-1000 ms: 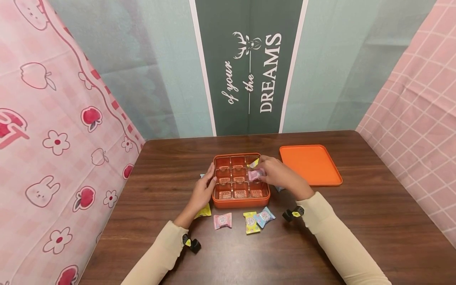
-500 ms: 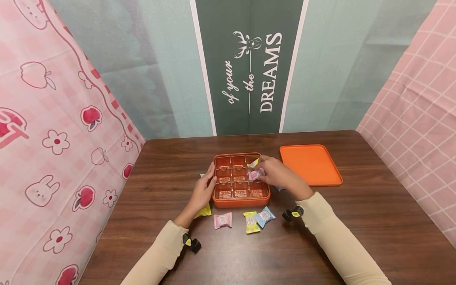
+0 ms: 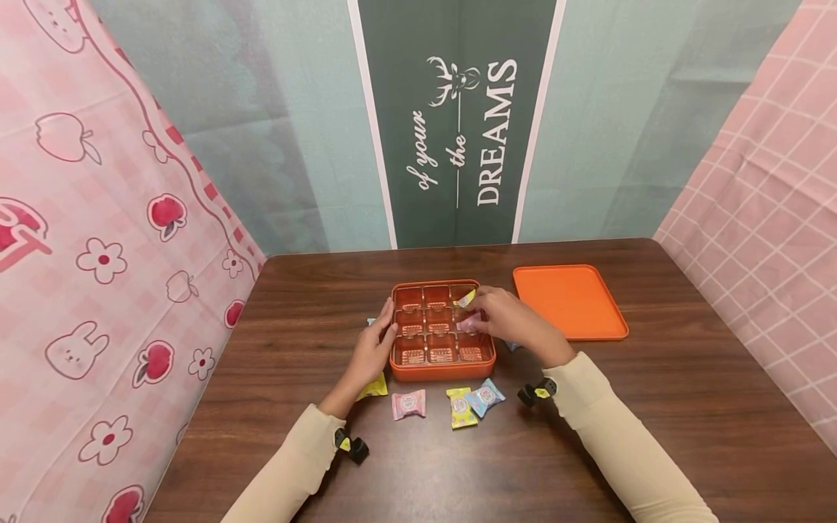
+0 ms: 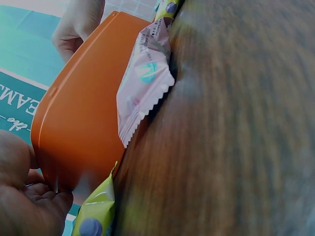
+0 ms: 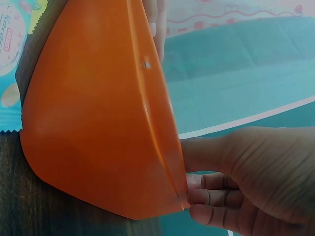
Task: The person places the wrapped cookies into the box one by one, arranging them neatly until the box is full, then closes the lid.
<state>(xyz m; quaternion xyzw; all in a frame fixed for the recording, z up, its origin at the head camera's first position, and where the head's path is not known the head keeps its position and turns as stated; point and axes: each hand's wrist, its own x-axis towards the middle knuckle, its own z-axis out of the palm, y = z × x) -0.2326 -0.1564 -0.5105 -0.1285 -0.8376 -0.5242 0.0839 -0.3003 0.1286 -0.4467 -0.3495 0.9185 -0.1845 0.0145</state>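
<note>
An orange box [image 3: 443, 373] with a clear divided insert stands on the table. My right hand [image 3: 513, 319] reaches over its right side, thumb and fingertips on a pink wrapped candy [image 3: 468, 322] in the middle compartment of the right column. Behind that, a yellow wrapped candy [image 3: 465, 298] lies in the back right compartment. My left hand [image 3: 373, 353] rests along the box's left side, fingers extended and thumb at the rim. The right wrist view shows the right hand [image 5: 256, 182] at the rim; the box wall hides the candy there.
In front of the box lie a pink candy [image 3: 408, 405], a yellow candy [image 3: 461, 408] and a blue candy [image 3: 486, 397]. Another yellow candy [image 3: 374, 387] is partly behind the left wrist. The orange lid [image 3: 570, 301] lies at the back right of the brown table [image 3: 686, 378].
The pink candy in my right fingers has sunk lower into the middle right compartment, and the fingers now cover more of it. My left hand and the box have stayed put.
</note>
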